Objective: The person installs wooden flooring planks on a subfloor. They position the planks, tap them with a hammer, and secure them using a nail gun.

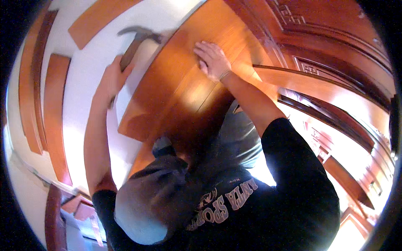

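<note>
My left hand (115, 77) grips the wooden handle of a claw hammer (133, 50), whose dark head is raised just beside the edge of a broad orange-brown wooden panel (163, 83). My right hand (211, 58) lies on that panel's upper part, fingers stretched out over the boards. My legs (240, 134) in grey trousers are bent on or against the wood below my hands, and part of the panel is in shadow there.
Loose wooden boards (56, 104) lie on the pale floor at the left, another (92, 21) at the upper left. Dark red carved woodwork (318, 33) fills the upper right. A long board (318, 83) and further wooden pieces (351, 180) crowd the right side.
</note>
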Available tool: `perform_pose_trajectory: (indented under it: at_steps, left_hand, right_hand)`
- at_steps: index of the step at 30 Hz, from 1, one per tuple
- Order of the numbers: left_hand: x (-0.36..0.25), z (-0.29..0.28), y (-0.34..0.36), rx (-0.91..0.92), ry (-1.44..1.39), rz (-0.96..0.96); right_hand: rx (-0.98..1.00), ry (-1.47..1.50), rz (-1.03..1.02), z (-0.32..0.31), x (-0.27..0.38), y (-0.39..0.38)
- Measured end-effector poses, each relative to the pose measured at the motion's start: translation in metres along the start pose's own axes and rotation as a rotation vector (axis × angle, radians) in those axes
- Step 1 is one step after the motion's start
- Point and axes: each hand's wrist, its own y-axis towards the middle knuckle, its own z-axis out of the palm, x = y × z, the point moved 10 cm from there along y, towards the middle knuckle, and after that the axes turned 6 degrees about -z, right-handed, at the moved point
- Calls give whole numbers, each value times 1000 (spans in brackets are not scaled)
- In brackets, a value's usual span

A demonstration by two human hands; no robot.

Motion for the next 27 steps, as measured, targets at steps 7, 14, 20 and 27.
perform_pose_trajectory:
  at_steps: [7,14,20,27]
  left_hand:
    - [39,-17,-109,-163,-162,-133]
    - [189,12,-288,-428,-534,-531]
    - [307,74,-377,-498,-654,-702]
    - [242,46,-392,-476,443,-713]
  right_hand:
    - [96,-13,51,5,-14,-14]
    - [132,-33,55,6,-7,-11]
    - [-22,-89,14,-7,-4,-17]
    - [3,201,426,-96,-15,-150]
